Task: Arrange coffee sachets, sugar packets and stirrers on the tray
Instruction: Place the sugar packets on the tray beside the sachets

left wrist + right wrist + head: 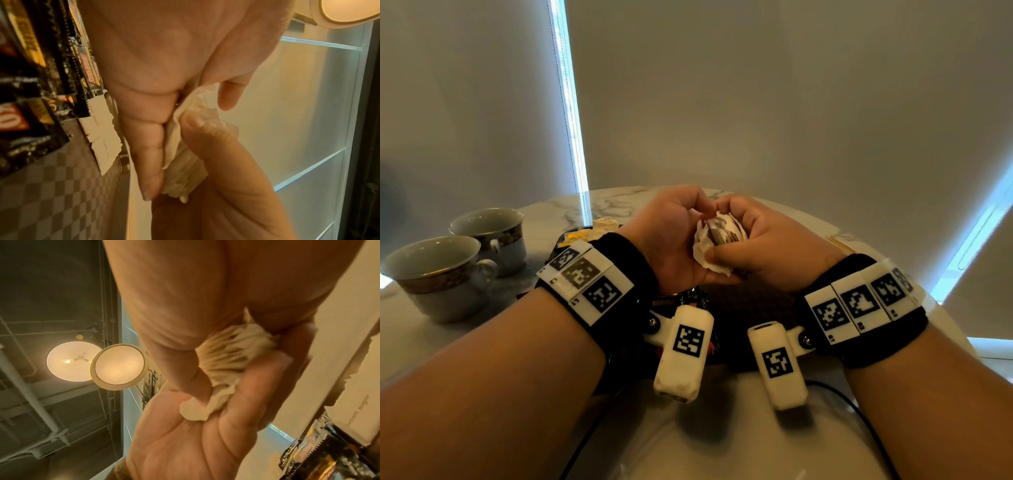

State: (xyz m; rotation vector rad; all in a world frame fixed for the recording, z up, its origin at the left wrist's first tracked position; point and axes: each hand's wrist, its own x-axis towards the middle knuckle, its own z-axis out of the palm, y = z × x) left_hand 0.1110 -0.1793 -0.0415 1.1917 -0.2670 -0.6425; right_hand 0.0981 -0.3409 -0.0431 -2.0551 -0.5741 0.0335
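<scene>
Packets (717,240) are sitting bunched between both hands above the tray (753,301); left hand (674,240) and right hand (767,250) are gripping them, fingers (148,162) curled; squaring edges gently before lowering seems wise.

The left hand (164,68) fills the upper centre, its fingers (148,159) curled down onto a stack of white sugar packets (183,168). The right hand (222,186) comes in from 5 o'clock, thumb pressed on the stack's top edge. At 9 o'clock, black coffee sachets (30,91) lie on a checkered tray (53,203), with 2 "brown sugar" packets (102,129) just beside them.
</scene>
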